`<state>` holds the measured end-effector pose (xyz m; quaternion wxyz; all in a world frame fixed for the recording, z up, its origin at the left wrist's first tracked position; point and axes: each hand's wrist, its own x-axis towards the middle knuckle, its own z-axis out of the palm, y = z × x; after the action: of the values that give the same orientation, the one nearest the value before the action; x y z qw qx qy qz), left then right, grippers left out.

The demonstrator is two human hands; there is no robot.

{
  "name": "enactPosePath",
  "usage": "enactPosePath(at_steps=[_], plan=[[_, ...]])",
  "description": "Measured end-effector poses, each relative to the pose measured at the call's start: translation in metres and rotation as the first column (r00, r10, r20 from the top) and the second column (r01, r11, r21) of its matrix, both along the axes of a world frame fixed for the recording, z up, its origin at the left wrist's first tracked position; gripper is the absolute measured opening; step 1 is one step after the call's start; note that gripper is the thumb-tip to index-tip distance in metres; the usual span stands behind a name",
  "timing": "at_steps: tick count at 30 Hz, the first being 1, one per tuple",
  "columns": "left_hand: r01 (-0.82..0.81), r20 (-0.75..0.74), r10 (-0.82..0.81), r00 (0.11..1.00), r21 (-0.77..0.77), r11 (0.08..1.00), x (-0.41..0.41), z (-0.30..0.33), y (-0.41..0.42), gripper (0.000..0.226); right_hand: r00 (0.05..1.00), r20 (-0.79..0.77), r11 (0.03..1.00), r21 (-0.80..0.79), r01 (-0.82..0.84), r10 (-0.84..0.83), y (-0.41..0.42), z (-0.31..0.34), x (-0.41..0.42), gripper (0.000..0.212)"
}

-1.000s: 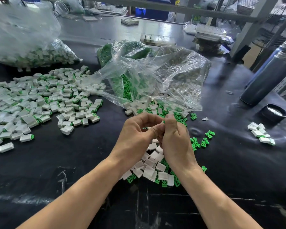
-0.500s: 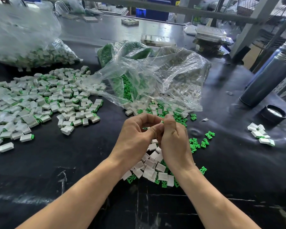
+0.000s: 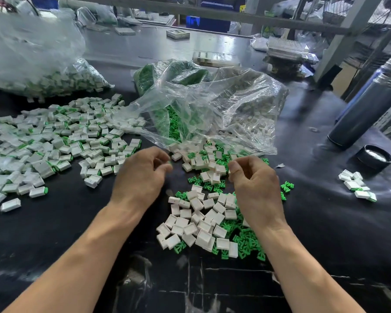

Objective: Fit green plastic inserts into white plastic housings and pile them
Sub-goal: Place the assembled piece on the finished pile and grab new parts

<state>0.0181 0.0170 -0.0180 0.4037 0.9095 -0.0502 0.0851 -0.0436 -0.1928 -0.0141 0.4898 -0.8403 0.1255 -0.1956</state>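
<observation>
Head view: two bare hands over a black table.
Landmark: loose heap of white housings and green inserts, between the wrists.
Left hand: left of the heap, fingers curled; a green speck at the fingertips, grip unclear.
Right hand: above the heap's right edge, fingers curled, contents hidden.
Finished pile: far left of the heap.
Clear bag: behind the heap, open.
</observation>
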Motion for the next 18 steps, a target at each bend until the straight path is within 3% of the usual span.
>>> enactPosePath(at_steps=[4, 8, 15, 18], plan=[[-0.185, 0.081, 0.171, 0.982, 0.236, 0.954, 0.013, 0.002, 0.022, 0.006, 0.998, -0.059, 0.997, -0.077, 0.030, -0.035, -0.008, 0.000, 0.003, 0.011], [-0.275, 0.135, 0.242, 0.961, 0.353, 0.894, 0.017, 0.004, 0.031, 0.007, 0.991, -0.132, 0.988, -0.153, 0.016, -0.036, -0.010, 0.001, 0.002, 0.013], [-0.313, 0.172, 0.267, 0.948, 0.362, 0.878, 0.019, 0.005, 0.033, 0.019, 0.983, -0.179, 0.969, -0.245, -0.019, -0.026, -0.009, 0.004, 0.000, 0.009], [-0.231, 0.197, 0.181, 0.964, 0.275, 0.933, 0.015, 0.006, 0.027, 0.013, 0.978, -0.206, 0.958, -0.285, -0.026, -0.035, -0.012, 0.004, 0.000, 0.009]])
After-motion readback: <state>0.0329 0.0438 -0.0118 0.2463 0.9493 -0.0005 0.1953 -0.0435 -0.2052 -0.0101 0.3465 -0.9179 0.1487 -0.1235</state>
